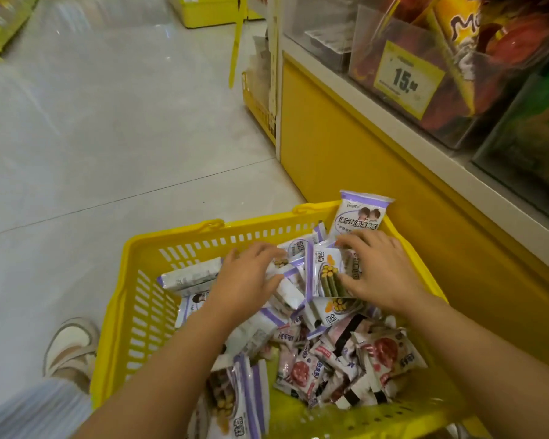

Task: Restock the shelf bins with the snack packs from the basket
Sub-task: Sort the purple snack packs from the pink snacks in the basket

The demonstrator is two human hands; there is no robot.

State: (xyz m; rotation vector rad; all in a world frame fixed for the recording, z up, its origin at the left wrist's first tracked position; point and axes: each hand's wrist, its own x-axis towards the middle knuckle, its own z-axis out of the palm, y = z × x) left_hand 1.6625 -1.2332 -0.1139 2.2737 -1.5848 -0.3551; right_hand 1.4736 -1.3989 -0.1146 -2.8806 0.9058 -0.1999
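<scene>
left hand point(249, 278) flat, fingers spread on purple snack packs point(325, 275) | right hand point(379, 270) gripping upright bunch of them | yellow price tag point(408, 79): "15"

Both bare forearms reach forward and down. Left hand point(246, 282) lies palm-down, fingers straight; right hand point(382, 274) curls thumb and fingers round a pack point(328, 275).
</scene>
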